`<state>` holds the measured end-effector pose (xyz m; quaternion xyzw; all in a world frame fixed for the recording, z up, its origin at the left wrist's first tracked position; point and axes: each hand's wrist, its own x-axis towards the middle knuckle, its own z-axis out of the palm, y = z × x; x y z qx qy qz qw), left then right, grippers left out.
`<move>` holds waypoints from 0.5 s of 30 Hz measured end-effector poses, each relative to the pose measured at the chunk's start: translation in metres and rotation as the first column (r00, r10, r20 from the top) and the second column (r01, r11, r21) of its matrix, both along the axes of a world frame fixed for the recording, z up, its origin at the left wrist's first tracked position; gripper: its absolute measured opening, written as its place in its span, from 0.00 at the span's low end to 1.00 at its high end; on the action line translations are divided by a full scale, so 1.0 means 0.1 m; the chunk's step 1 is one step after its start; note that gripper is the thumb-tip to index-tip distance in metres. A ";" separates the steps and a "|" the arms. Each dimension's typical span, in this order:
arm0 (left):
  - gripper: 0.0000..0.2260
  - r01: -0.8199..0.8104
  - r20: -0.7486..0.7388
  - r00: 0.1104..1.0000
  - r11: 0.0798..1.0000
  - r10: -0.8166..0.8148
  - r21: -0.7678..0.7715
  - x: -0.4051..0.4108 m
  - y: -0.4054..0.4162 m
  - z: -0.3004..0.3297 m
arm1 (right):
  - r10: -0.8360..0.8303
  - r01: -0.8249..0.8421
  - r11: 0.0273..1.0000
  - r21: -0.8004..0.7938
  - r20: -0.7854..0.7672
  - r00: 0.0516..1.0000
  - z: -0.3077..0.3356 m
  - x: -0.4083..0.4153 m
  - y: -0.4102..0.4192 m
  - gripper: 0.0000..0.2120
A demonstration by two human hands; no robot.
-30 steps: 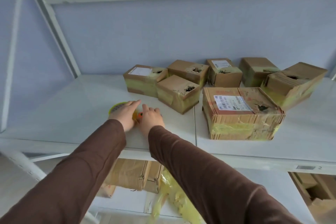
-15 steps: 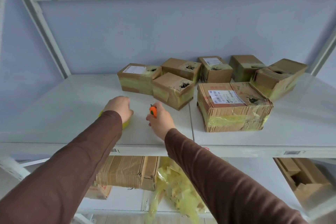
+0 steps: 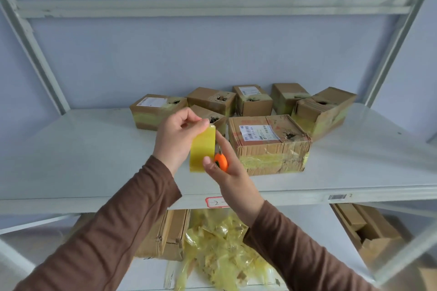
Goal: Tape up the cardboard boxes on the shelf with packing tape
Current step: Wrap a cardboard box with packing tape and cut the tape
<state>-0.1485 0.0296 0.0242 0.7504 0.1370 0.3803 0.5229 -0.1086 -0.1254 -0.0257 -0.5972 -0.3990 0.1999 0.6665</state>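
A yellow roll of packing tape [image 3: 203, 151] is lifted above the white shelf [image 3: 82, 156], seen edge-on. My left hand [image 3: 176, 137] grips it from the left, fingers curled over its top. My right hand [image 3: 224, 168] holds a small orange cutter [image 3: 221, 162] in its palm while its thumb and index finger touch the roll's right side. Several brown cardboard boxes stand at the back of the shelf; the largest box [image 3: 269, 143], with a white label, sits just right of my hands. Yellow tape bands wrap most boxes.
Grey shelf posts [image 3: 33, 54] rise at both sides, with a crossbar overhead. Under the shelf lie a heap of crumpled yellow tape scraps [image 3: 220, 245], a flat cardboard box [image 3: 165, 234] and more cardboard at the right [image 3: 364, 229].
Both hands rose from the shelf surface. The left hand lifted the tape roll; the right hand, carrying the orange cutter, came across to touch the roll.
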 end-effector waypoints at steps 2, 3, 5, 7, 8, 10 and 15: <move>0.12 0.045 0.040 0.998 0.998 -0.043 -0.051 0.10 -0.20 0.05 | -0.120 0.118 0.993 0.028 0.074 0.990 0.10 0.04 -0.17 0.27; 0.13 0.074 0.048 0.996 0.994 -0.070 -0.080 0.15 -0.27 0.06 | -0.171 0.167 0.985 0.041 0.105 0.980 0.14 0.06 -0.26 0.25; 0.12 0.139 0.053 0.990 0.977 -0.132 -0.159 0.25 -0.42 0.13 | -0.223 0.217 0.975 0.053 0.142 0.964 0.22 0.16 -0.47 0.21; 0.12 0.244 0.089 0.970 0.929 -0.228 -0.279 0.32 -0.51 0.21 | -0.240 0.230 0.970 0.073 0.197 0.950 0.27 0.28 -0.67 0.15; 0.13 0.289 0.094 0.957 0.908 -0.273 -0.304 0.35 -0.54 0.24 | -0.248 0.236 0.969 0.077 0.230 0.941 0.29 0.34 -0.77 0.12; 0.16 0.333 0.017 0.941 0.916 -0.338 -0.223 0.40 -0.59 0.29 | -0.253 0.246 0.967 0.062 0.283 0.925 0.31 0.45 -0.94 0.07; 0.22 0.310 -0.218 0.943 0.902 -0.252 0.301 0.50 -0.78 0.43 | -0.285 0.405 0.914 -0.039 0.648 0.706 0.30 0.63 -1.24 0.07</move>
